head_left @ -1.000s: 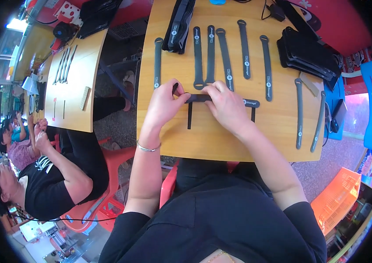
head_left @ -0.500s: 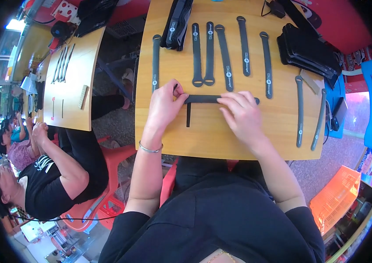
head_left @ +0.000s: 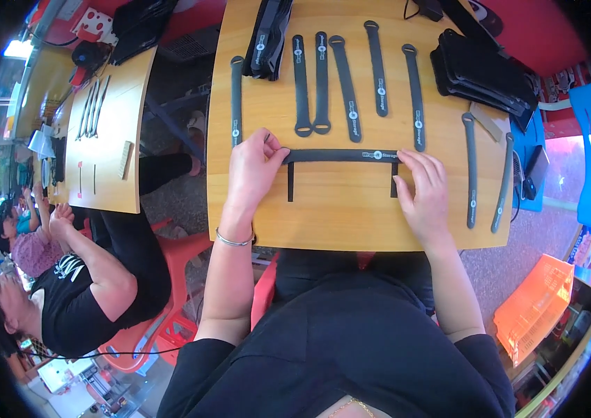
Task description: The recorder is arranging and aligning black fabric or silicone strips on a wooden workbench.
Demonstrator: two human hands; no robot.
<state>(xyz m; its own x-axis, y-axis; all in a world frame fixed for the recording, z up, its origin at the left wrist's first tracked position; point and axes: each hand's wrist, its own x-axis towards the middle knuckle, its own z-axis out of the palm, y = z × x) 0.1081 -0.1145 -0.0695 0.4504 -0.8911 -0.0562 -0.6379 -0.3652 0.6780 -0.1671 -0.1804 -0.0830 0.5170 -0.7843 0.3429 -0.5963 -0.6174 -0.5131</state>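
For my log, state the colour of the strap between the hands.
The strap is dark grey, white-printed; head view.

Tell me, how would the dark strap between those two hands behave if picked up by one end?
The dark strap would probably droop, since it looks thin and fabric-like. It is likely light, being so narrow. Lying flat, it seems unlikely to roll.

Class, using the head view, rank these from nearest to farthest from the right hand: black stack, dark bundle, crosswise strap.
1. Crosswise strap: at the right hand, extending left.
2. Black stack: farther forward, to the right.
3. Dark bundle: farthest, forward and left.
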